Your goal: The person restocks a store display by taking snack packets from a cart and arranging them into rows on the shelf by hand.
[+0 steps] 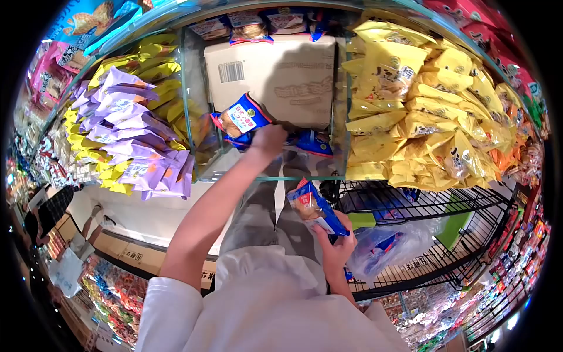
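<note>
My left hand reaches into the middle bin of the display, closed at the corner of a blue and white snack packet with a red edge. Part of another blue packet shows beneath it, and one more blue packet lies just right of the hand. Its fingertips are partly hidden behind the packet. Near my body, my right hand grips a similar blue snack packet, tilted, with the thumb along its lower edge.
A cardboard box fills the bin's back, with blue packets behind it. Purple packets lie left and yellow packets right, behind clear dividers. A black wire cart holding a plastic bag stands at my right.
</note>
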Motion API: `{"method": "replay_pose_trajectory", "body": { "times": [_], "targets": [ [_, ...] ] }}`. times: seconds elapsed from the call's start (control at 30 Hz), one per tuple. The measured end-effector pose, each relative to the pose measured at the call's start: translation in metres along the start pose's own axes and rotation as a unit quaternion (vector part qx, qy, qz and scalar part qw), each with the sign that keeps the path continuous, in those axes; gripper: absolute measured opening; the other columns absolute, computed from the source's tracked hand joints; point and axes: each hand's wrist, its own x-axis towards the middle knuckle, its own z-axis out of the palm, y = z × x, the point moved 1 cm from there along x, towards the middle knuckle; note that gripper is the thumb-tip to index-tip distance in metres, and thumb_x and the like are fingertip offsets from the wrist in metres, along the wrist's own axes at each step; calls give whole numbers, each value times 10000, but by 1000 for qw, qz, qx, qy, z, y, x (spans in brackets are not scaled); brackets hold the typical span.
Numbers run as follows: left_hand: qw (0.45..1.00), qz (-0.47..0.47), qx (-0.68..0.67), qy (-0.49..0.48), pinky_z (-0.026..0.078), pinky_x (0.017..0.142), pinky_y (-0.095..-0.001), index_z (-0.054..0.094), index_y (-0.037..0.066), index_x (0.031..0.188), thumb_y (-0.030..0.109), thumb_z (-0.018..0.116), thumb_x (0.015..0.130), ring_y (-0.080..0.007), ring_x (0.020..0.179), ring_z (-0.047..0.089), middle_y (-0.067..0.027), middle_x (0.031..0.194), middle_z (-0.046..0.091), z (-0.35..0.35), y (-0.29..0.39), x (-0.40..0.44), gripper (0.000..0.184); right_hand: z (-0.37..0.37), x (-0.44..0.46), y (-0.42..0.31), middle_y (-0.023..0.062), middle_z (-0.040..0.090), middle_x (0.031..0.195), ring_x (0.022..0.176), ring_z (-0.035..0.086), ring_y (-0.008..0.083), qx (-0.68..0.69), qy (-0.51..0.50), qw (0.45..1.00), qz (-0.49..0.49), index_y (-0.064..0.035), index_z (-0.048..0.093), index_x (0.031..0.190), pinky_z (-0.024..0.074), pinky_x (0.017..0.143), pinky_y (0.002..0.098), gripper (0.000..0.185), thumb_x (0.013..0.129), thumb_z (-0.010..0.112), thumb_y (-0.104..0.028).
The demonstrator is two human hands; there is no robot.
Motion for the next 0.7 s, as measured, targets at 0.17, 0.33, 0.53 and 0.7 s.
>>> {"method": "replay_pose_trajectory", "body": {
  "times": [0.17, 0.33, 0.53, 0.7],
  "targets": [
    [969, 29, -216, 114, 436, 658, -398, 559, -6, 823, -93, 482, 635, -366, 789, 541, -217, 777, 538, -77, -1, -55, 222, -10, -1, 3, 95, 552, 978, 879, 517, 150, 15, 1, 1000, -13, 54, 520, 979, 407, 807, 279, 348, 675, 683, 3],
    [944, 80, -234, 218, 423, 647, -354, 500, -23, 822, -167, 480, 592, -365, 736, 515, -185, 813, 524, -92, 2, -81, 272, -13, -3, 3, 118, 570, 956, 854, 545, 181, 5, 20, 999, -37, 45, 528, 953, 428, 764, 275, 324, 673, 685, -3],
    [963, -1, -217, 158, 421, 614, -376, 499, -16, 824, -136, 483, 613, -377, 716, 517, -200, 747, 520, -85, 2, -87, 243, -19, -8, 9, 87, 554, 957, 864, 519, 138, -22, 15, 1000, 1, 57, 526, 971, 412, 799, 266, 341, 683, 690, -23],
    [959, 2, -259, 119, 417, 638, -422, 537, -20, 865, -69, 465, 651, -378, 762, 549, -233, 803, 554, -29, -8, -29, 231, -18, -11, 9, 86, 545, 947, 863, 519, 133, -17, 20, 999, 40, 57, 521, 972, 420, 787, 267, 328, 694, 681, -13]
  ]
}}
